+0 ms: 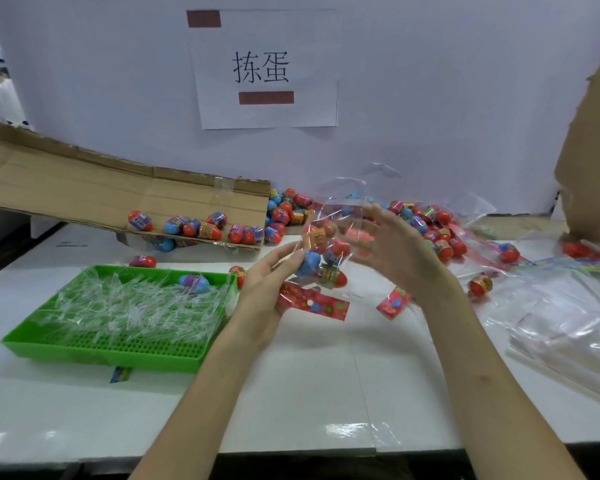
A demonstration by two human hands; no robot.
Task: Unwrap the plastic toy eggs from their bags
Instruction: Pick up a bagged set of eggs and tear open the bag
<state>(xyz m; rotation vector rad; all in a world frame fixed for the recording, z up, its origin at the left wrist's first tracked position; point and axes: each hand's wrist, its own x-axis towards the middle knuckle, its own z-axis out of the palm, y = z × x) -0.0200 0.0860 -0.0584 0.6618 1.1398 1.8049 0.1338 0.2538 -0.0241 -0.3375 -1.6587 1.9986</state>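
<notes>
A clear plastic bag (340, 209) with several red and blue toy eggs inside hangs above the table's middle. My left hand (267, 289) is under it and grips a blue egg (308, 264) through the plastic, with the red printed header card (314, 303) hanging below. My right hand (392, 244) is against the bag's right side with fingers spread and fairly straight; its palm side is hidden. Loose unwrapped eggs (284, 213) lie in a pile behind the bag.
A green tray (94, 344) at the left holds clear plastic strips and one egg. A flattened cardboard sheet (84, 192) with eggs on it lies at the back left. Empty clear bags (555, 320) lie at the right. A red card scrap (394, 302) sits on the white table.
</notes>
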